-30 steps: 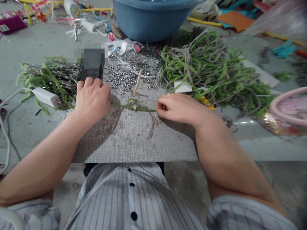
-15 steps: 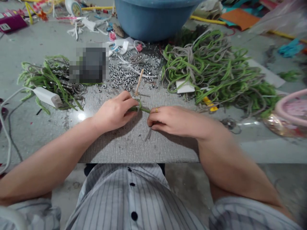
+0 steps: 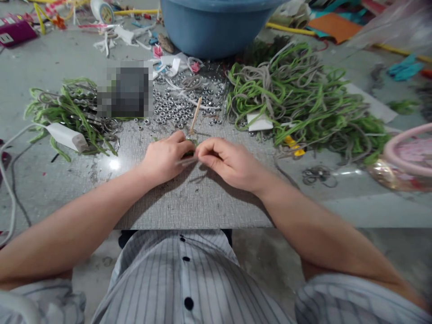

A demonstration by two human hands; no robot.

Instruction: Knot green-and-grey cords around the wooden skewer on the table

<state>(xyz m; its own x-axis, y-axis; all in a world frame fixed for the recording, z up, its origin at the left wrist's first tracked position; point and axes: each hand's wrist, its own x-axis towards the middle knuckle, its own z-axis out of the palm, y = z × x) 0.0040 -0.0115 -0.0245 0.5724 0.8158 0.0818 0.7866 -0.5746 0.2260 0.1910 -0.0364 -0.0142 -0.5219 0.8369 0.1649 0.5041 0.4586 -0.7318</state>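
Note:
My left hand (image 3: pixel 165 157) and my right hand (image 3: pixel 227 161) meet at the middle of a grey textured board (image 3: pixel 189 198), fingertips pinched together on a knotted green and grey cord (image 3: pixel 189 155). Most of the cord is hidden between the fingers. Just beyond the hands lies a heap of small metal nuts (image 3: pixel 175 110) with a thin wooden stick (image 3: pixel 195 116) resting on it.
A big tangle of green and grey cords (image 3: pixel 297 103) lies to the right, a smaller bundle with key rings (image 3: pixel 74 112) to the left. A white charger (image 3: pixel 65 136), a blue basin (image 3: pixel 216 24), a pink hoop (image 3: pixel 410 148) and scattered scraps surround the board.
My hands have come together from about a hand's width apart, where they held the cord stretched. The right hand moved left and now meets the left hand over the knot.

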